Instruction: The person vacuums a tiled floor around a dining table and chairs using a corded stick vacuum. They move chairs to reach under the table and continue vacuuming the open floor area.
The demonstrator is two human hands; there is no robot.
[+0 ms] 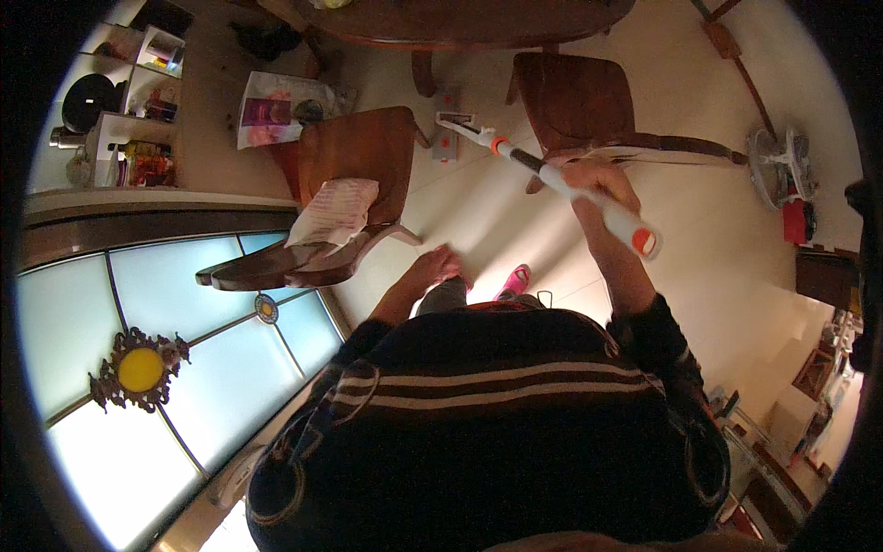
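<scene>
My right hand (602,181) is wrapped round the upper part of a mop's white handle (572,187), which has orange rings and an orange end. The handle slants away to the far left. At its far end a flat grey mop head (446,145) with orange spots lies on the floor, partly hidden by the white fork of the handle. My left hand (436,267) hangs beside my left leg, its fingers loosely apart and holding nothing. Nearest to it is a brown wooden chair (359,152) with a pale patterned cloth (333,213) on it.
A second wooden chair (575,97) stands right of the mop head, below a dark wooden table (460,29). A printed bag (267,110) sits behind the left chair. A fan (780,166) stands at far right. Frosted glass panels (230,386) line the left.
</scene>
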